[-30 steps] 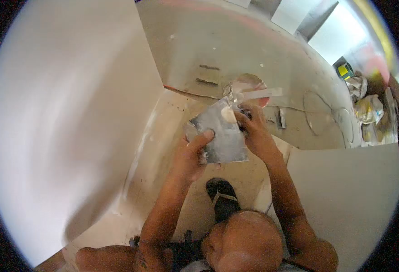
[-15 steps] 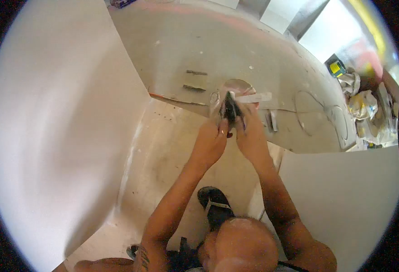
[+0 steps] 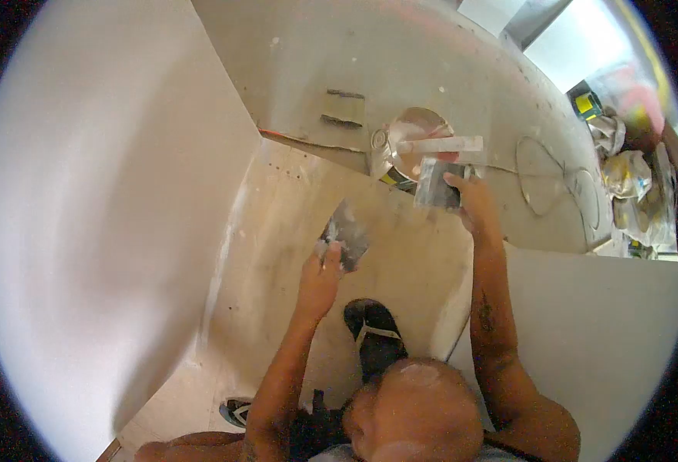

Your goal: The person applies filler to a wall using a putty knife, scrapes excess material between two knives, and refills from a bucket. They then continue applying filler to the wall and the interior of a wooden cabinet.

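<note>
My left hand (image 3: pixel 326 269) grips a dark, flat scraper blade (image 3: pixel 348 233) with pale smears on it, above the light brown floor. Further forward and to the right, my right hand (image 3: pixel 468 199) is closed on a second flat scraper (image 3: pixel 436 185), its thumb on the dark face and its far edge coated whitish. Just beyond that scraper stands an open bucket (image 3: pixel 385 154) with a pale strip (image 3: pixel 454 144) lying across its top. The two scrapers are well apart.
A white wall (image 3: pixel 108 192) rises on the left, and a white panel (image 3: pixel 601 316) is at the right. A small framed piece (image 3: pixel 344 109) lies beyond the bucket. A cable (image 3: pixel 521 173) loops on the grey floor. Plastic bags (image 3: pixel 626 175) are heaped far right.
My hands, together in front of the bucket before, have separated. The left has moved left and nearer my body with one scraper; the right has moved right with the other. The view has shifted slightly.
</note>
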Motion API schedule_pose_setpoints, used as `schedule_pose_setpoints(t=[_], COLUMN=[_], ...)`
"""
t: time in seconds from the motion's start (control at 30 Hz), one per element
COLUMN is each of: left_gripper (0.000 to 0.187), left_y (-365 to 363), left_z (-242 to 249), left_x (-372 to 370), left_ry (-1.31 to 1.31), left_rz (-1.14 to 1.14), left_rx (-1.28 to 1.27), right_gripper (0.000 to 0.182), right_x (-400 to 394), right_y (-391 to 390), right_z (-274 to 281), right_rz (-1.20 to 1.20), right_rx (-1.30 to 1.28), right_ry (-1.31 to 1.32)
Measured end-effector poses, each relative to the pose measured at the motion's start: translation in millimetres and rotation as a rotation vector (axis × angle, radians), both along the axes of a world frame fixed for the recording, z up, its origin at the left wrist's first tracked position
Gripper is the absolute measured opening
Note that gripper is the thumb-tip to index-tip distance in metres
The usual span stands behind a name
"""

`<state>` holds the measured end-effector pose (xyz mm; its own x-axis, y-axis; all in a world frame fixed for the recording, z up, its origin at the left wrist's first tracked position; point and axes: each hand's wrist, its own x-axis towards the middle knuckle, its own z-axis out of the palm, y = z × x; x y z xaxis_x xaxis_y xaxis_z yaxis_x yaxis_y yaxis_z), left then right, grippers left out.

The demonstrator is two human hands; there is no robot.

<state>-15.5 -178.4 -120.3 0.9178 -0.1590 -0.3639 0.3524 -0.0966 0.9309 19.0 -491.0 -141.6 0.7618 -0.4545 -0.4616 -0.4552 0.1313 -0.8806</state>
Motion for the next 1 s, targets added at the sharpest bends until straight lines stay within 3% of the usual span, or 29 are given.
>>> schedule_pose_setpoints(t=[0.07, 0.13, 0.17, 0.2, 0.33, 0.43, 0.53, 0.63, 0.7, 0.73, 0.8, 0.83, 0.9, 0.93, 1.0], left_gripper=[0.039, 0.040, 0.040, 0.041, 0.043, 0.045, 0.046, 0.048, 0.048, 0.049, 0.049, 0.050, 0.051, 0.052, 0.052], left_y=[9, 18, 22, 25, 22, 23, 23, 26, 25, 23, 23, 24, 27, 28, 30], left_z=[1, -6, -18, -36, -36, -32, -13, -19, -16, -15, -5, -1, -7, -8, 11], left_x=[-1, -1, -2, -4, -8, -9, -8, -7, -8, -9, -9, -9, -9, -10, -9], left_ry=[0.101, 0.264, 0.265, 0.215, 0.151, 0.147, 0.147, 0.194, 0.208, 0.227, 0.222, 0.221, 0.220, 0.223, 0.223], left_rz=[0.025, -0.058, -0.065, -0.048, 0.054, 0.118, 0.166, 0.167, 0.193, 0.222, 0.206, 0.192, 0.168, 0.140, 0.109], left_rx=[-0.058, 0.215, 0.213, 0.088, -0.253, -0.297, -0.251, -0.209, -0.176, -0.143, -0.071, 0.004, -0.047, -0.097, -0.064], right_gripper=[0.025, 0.023, 0.022, 0.021, 0.020, 0.020, 0.023, 0.026, 0.029, 0.029, 0.031, 0.031, 0.034, 0.034, 0.036], right_x=[-14, -27, -32, -37, -58, -68, -73, -68, -68, -66, -63, -83, -66, -56, -32], right_y=[7, 13, 16, 18, 23, 30, 41, 33, 16, 9, -8, -50, -104, -95, -53], right_z=[3, 3, -1, -4, -7, 4, 20, 17, 16, 13, -5, -47, -129, -115, -58], right_rz=[-0.045, -0.094, -0.139, -0.183, -0.149, -0.098, -0.075, -0.286, -0.167, -0.166, -0.011, -0.007, 0.284, 0.291, 0.102], right_rx=[0.089, 0.178, 0.194, 0.208, 0.226, 0.153, 0.271, 0.139, 0.398, 0.397, 0.377, 0.377, -0.187, -0.186, 0.326], right_ry=[0.034, 0.062, 0.088, 0.111, 0.047, 0.093, -0.045, -0.242, -0.347, -0.354, -0.250, -0.254, -0.168, -0.172, -0.037])
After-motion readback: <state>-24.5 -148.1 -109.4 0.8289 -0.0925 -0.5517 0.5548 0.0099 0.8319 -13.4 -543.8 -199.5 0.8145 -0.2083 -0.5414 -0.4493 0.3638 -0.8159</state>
